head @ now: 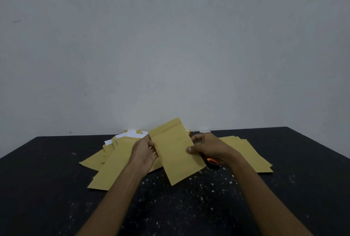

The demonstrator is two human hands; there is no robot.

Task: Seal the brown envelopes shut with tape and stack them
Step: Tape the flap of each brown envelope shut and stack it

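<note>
A brown envelope (175,151) is held tilted above the black table, its folded flap at the far end. My left hand (144,150) grips its left edge. My right hand (207,149) pinches its right edge, thumb on the front. To the left lies a loose heap of brown envelopes (111,163), some with white paper sticking out at the far end. A neater stack of brown envelopes (251,155) lies to the right, behind my right wrist. A dark tape roll (213,162) with an orange core sits on the table under my right hand, mostly hidden.
The black table (189,207) is speckled with white flecks and meets a plain grey wall at the back. A small yellowish object (187,131) and a white strip (205,131) lie at the table's far edge.
</note>
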